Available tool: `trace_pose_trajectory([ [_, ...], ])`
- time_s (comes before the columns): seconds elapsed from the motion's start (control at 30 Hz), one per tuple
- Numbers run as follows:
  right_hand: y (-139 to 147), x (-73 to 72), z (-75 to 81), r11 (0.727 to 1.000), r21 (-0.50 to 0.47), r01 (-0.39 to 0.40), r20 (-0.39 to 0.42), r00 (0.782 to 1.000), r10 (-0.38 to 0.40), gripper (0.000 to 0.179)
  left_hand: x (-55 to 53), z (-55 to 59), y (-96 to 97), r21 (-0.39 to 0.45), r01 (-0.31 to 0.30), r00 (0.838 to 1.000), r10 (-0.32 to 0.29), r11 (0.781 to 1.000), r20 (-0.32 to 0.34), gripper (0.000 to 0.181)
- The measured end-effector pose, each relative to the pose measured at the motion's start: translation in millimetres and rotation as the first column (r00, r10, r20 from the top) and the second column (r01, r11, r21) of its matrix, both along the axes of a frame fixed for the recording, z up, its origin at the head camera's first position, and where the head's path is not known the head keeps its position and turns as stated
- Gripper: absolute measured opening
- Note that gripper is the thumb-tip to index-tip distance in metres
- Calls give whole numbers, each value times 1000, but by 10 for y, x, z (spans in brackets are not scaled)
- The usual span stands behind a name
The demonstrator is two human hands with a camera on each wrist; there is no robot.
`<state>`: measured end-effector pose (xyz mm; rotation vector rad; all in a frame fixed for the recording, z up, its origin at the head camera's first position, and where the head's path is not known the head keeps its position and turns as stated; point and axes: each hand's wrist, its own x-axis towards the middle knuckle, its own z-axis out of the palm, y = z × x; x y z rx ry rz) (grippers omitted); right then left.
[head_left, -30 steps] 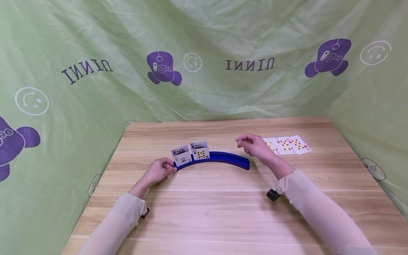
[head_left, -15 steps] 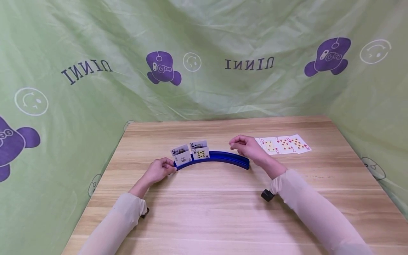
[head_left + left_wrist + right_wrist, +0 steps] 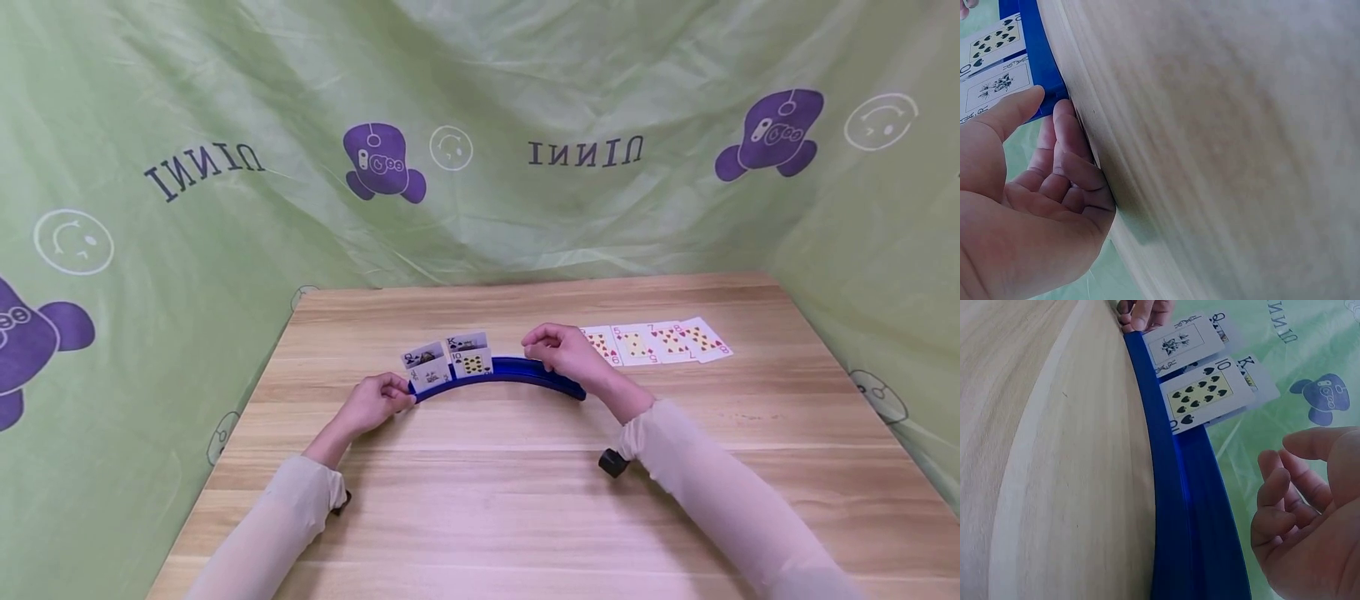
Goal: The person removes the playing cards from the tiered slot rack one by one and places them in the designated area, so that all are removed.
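My left hand (image 3: 371, 402) pinches the left end of a curved blue playing card holder (image 3: 517, 372), thumb on its front face and fingers curled behind and under. Upright at that end stand a joker (image 3: 430, 377) with a queen (image 3: 422, 354) behind it. Beside them the ten of spades (image 3: 1204, 397) stands before a king (image 3: 468, 341). My right hand (image 3: 572, 357) hovers over the holder's right half. In the right wrist view its fingers are loosely curled, thumb near the index fingertip, with nothing between them.
To the right of the holder, several face-up cards lie in an overlapping row, among them a five of diamonds (image 3: 633, 344) and an eight of hearts (image 3: 703, 340). All this is on a wooden table (image 3: 480, 500), with green printed cloth (image 3: 480, 217) hanging behind and at the sides.
The right hand has moved steadily left, from beside the loose cards to over the holder, uncovering the leftmost card of the row. My left hand and the standing cards have stayed put.
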<state>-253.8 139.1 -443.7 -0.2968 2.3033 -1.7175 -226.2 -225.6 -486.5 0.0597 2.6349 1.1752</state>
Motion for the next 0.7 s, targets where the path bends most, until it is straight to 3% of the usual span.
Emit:
trace_pose_trajectory([
  [0.7,-296,3,-10,999,42,-26,-20,999,27,28,-1,-10,3,-15,2,1000,-2,1000,-20,21],
])
